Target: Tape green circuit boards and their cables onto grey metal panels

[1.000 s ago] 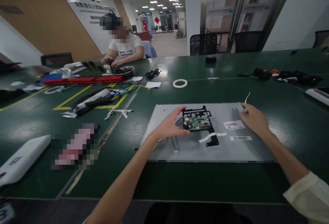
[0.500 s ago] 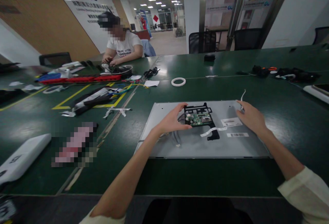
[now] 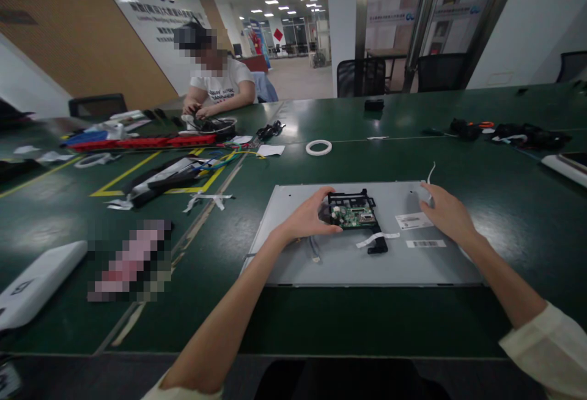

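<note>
A grey metal panel (image 3: 348, 259) lies flat on the green table (image 3: 367, 320) in front of me. On its middle sits a black plastic bracket (image 3: 373, 244) carrying a small green circuit board (image 3: 353, 215). My left hand (image 3: 307, 216) curls round the left end of that bracket and board, thumb below and fingers above. My right hand (image 3: 449, 216) rests on the panel's upper right corner, beside a thin white cable (image 3: 430, 174) and two white labels (image 3: 415, 221); its fingers are bent and partly hidden. A white ribbon strip (image 3: 376, 239) crosses the bracket's stem.
A white tape ring (image 3: 319, 147) lies beyond the panel. Cables, red strips and yellow floor-style tape lines (image 3: 137, 174) crowd the left, where another person (image 3: 217, 85) works seated. A white device (image 3: 36, 284) sits near left. Dark tools (image 3: 504, 132) lie far right. Chairs stand behind the table.
The left hand slid the bracket and board slightly left and towards me on the panel. The right hand stayed at the panel's upper right corner. The view shifted a little.
</note>
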`<act>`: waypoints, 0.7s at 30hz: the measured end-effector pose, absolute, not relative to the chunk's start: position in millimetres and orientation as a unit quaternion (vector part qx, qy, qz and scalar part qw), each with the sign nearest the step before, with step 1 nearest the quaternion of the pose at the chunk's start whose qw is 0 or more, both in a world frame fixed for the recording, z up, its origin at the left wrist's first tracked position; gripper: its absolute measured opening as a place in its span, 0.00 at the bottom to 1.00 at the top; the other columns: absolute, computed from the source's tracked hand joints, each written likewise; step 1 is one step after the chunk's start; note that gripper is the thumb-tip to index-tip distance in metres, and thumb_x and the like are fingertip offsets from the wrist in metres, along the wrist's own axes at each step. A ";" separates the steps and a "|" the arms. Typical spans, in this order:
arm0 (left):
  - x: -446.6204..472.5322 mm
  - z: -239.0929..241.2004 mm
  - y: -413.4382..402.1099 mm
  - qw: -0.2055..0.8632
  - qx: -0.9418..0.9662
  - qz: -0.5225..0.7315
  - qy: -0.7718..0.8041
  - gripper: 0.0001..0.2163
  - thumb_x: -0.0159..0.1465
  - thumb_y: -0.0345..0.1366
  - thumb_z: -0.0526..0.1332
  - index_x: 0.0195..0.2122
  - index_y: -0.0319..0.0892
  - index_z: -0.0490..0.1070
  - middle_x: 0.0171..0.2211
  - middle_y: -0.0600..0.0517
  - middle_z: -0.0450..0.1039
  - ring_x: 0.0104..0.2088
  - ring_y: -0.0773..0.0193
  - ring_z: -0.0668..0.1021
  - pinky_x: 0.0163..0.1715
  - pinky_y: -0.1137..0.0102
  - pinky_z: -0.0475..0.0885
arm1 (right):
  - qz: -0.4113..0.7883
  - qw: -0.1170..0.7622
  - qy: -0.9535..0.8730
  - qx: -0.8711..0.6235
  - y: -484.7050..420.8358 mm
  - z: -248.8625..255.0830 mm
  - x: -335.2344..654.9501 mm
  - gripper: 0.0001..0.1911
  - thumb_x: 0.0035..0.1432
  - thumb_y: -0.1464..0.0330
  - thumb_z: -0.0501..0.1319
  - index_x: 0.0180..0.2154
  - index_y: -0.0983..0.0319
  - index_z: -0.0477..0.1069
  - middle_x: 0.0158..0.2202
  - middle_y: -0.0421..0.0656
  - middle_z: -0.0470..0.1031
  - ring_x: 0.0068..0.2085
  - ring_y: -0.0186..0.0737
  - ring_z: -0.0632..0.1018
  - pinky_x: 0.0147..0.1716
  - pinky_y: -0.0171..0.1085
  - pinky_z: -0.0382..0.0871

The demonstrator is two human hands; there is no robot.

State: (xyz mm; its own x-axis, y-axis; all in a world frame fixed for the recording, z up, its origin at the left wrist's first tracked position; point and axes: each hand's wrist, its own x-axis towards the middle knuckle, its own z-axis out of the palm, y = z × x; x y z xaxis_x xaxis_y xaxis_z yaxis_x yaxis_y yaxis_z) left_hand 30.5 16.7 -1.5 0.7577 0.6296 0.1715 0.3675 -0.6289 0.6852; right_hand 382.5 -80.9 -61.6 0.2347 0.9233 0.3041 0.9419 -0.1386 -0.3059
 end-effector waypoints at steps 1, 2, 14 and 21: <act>31.0 -2.4 17.3 0.324 0.880 0.202 0.282 0.40 0.46 0.45 0.68 0.58 0.41 0.53 0.57 0.40 0.60 0.56 0.46 0.65 0.57 0.50 0.57 | -0.021 0.221 -0.620 -0.752 -80.4 -62.1 382.4 0.26 0.58 0.64 0.51 0.58 0.61 0.60 0.57 0.47 0.63 0.52 0.48 0.69 0.51 0.46 0.64; 31.5 -3.2 17.8 0.325 0.880 0.202 0.281 0.40 0.46 0.45 0.68 0.58 0.41 0.53 0.56 0.40 0.60 0.56 0.46 0.66 0.56 0.50 0.58 | -0.021 0.223 -0.622 -0.751 -79.9 -62.6 382.2 0.26 0.57 0.64 0.51 0.58 0.62 0.60 0.57 0.47 0.63 0.53 0.49 0.69 0.51 0.46 0.64; 34.3 -9.4 18.9 0.348 0.880 0.200 0.253 0.39 0.47 0.45 0.67 0.59 0.42 0.54 0.57 0.41 0.60 0.55 0.47 0.66 0.55 0.51 0.59 | 0.027 0.283 -0.670 -0.686 -75.5 -62.6 351.8 0.25 0.58 0.64 0.51 0.56 0.62 0.62 0.55 0.48 0.65 0.55 0.46 0.67 0.56 0.47 0.59; 35.0 -13.0 20.7 0.346 0.879 0.210 0.254 0.38 0.46 0.45 0.68 0.58 0.42 0.55 0.56 0.41 0.61 0.55 0.47 0.66 0.55 0.51 0.60 | 0.142 0.343 -0.665 -0.648 -82.3 -43.8 328.7 0.21 0.57 0.62 0.54 0.52 0.59 0.67 0.48 0.45 0.71 0.42 0.41 0.74 0.45 0.42 0.67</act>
State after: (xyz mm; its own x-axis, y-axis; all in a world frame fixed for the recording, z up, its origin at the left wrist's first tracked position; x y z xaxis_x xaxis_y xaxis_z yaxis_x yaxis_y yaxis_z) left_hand 35.0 20.7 -13.0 0.7832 0.5910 0.1934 0.3002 -0.6318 0.7146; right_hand 328.7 -82.3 -43.8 0.0749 0.9595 0.2717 0.7650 0.1194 -0.6328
